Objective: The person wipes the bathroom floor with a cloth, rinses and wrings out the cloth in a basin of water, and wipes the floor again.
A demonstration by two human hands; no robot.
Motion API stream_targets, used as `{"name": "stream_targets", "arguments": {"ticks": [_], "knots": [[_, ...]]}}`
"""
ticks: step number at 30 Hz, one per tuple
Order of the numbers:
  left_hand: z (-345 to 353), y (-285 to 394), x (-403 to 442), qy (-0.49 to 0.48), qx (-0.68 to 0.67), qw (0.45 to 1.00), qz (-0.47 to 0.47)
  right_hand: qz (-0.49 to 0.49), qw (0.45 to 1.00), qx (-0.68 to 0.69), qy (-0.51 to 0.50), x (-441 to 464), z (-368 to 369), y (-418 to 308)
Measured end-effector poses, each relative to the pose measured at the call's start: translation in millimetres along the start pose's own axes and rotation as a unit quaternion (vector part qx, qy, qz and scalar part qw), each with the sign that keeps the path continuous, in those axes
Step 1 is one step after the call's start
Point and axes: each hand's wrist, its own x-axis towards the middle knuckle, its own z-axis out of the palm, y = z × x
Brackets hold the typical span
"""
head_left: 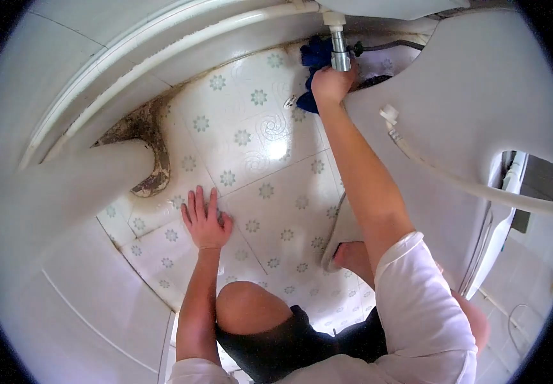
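My left hand (pixel 206 217) lies flat on the patterned tile floor (pixel 241 192), fingers spread, holding nothing. Far ahead on the right, my right hand (pixel 331 84) is closed and pressed down on a bunched dark blue cloth (pixel 308 102). Folds of the cloth show to the left of the hand and above it. Just over the hand hangs a chrome valve (pixel 340 51), which covers part of the fingers. The fingertips of this hand are hidden.
A large white appliance (pixel 430 96) stands close along my right arm, with a pale hose (pixel 468 184) across it. At left, a white pedestal (pixel 116 168) meets dark, stained floor (pixel 154 137). White pipes (pixel 187 45) run along the far wall. A slipper (pixel 335 246) is on a foot.
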Motion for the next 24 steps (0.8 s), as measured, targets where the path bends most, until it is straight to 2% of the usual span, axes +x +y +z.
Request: {"name": "stream_targets", "arguments": {"ticks": [2, 4, 5, 8, 9, 10, 13, 16, 17, 21, 24], "knots": [[1, -1, 1, 0.002, -0.005, 1.0, 0.001, -0.056, 0.997, -0.044, 0.004, -5, 34, 32], [1, -2, 1, 0.003, -0.007, 1.0, 0.001, -0.099, 0.991, -0.038, -0.088, -3, 32, 41], [0, -2, -1, 0.003, -0.007, 1.0, 0.001, -0.056, 0.977, -0.041, -0.2, -3, 16, 33], [1, -1, 1, 0.024, -0.01, 1.0, 0.008, -0.052, 0.965, 0.038, -0.253, -19, -12, 5], [1, -1, 0, 0.034, -0.012, 0.999, 0.012, -0.149, 0.963, 0.104, -0.199, -33, 7, 20], [2, -1, -1, 0.032, -0.013, 0.999, 0.01, -0.196, 0.952, 0.112, -0.209, -47, 0, 14], [3, -3, -1, 0.027, -0.01, 1.0, 0.005, -0.241, 0.902, 0.166, -0.317, -69, -29, -12], [3, -3, -2, 0.022, -0.014, 1.0, 0.001, -0.14, 0.9, 0.276, -0.306, -64, -61, -31], [3, -3, -2, 0.019, -0.013, 1.0, 0.0, -0.176, 0.904, 0.295, -0.253, -62, -71, -34], [1, -2, -2, 0.006, -0.022, 1.0, -0.007, -0.38, 0.857, 0.155, -0.311, -67, -104, -30], [-1, -1, -2, 0.013, -0.027, 1.0, -0.002, -0.386, 0.86, 0.097, -0.32, -83, -103, -20]]}}
